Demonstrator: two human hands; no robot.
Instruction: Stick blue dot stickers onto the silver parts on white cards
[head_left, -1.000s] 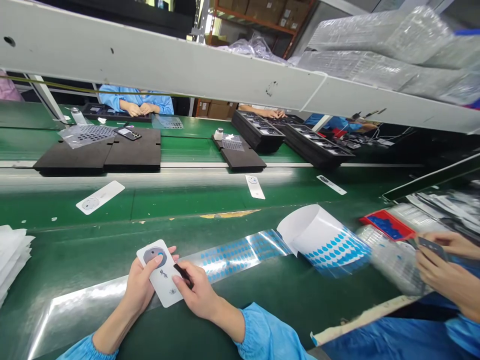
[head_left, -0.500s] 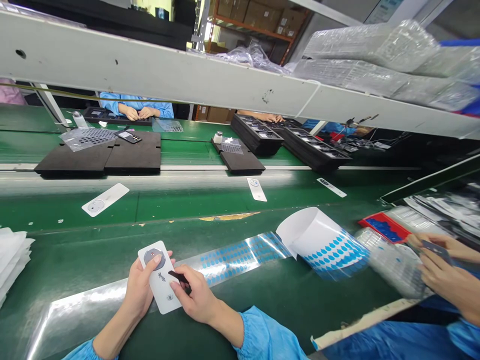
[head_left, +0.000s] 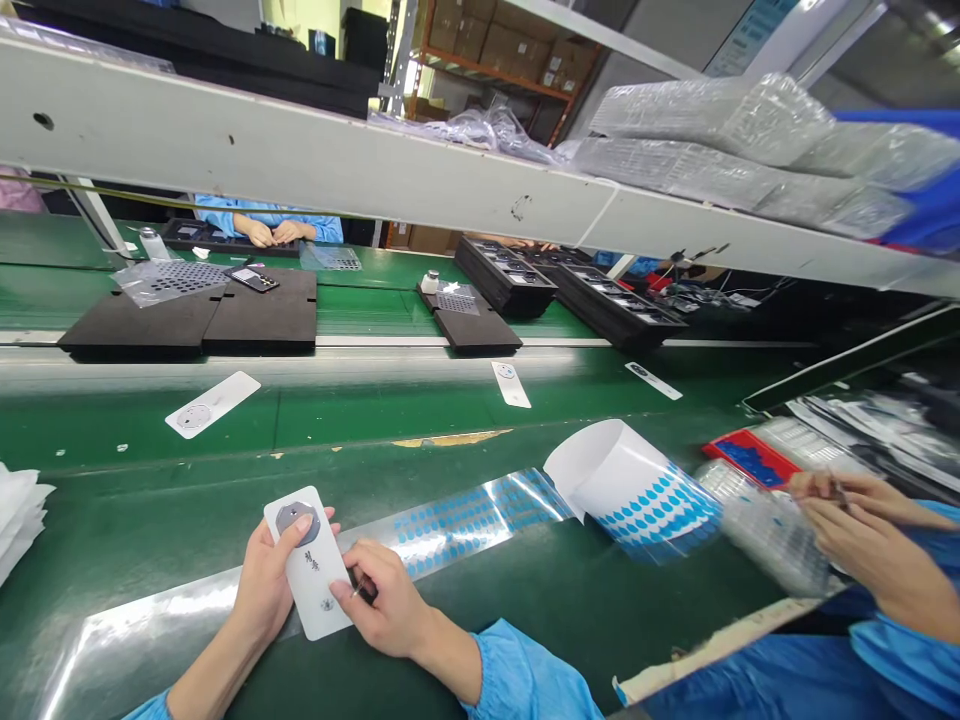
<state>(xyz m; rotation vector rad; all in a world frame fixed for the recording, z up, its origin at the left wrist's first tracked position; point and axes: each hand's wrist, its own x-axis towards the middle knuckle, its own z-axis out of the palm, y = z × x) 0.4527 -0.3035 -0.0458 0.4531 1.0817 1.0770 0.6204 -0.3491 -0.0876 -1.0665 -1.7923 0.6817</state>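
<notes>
Grip on the left is a firm pinch: your left hand [head_left: 259, 580] holds a white panel [head_left: 307, 595], the thumb pressed over the grey round area near its top and the fingers behind. The panel is tilted above the green worktop [head_left: 525, 630], its dark lettering facing you. Your right hand [head_left: 390, 600] pinches a slim dark tool [head_left: 364, 587] between thumb and fingers at the panel's right edge; whether the tool touches the panel cannot be told.

Beneath and beyond your hands lies a clear film strip [head_left: 450, 530] with rows of blue dots, running toward a curled white sheet [head_left: 592, 465] that bears blue drop-shaped pieces. To your right, a red tray [head_left: 780, 459] contains blue pieces, near a neighbouring worker's hands [head_left: 862, 520]; the small object held there is unclear. A stack of white sheets [head_left: 22, 520] sits at your far left.

Farther out, three white panels [head_left: 213, 404] lie well apart on the green belt [head_left: 375, 400]. Black foam blocks [head_left: 262, 325] rest beyond it, below the white shelf beam [head_left: 300, 165].
</notes>
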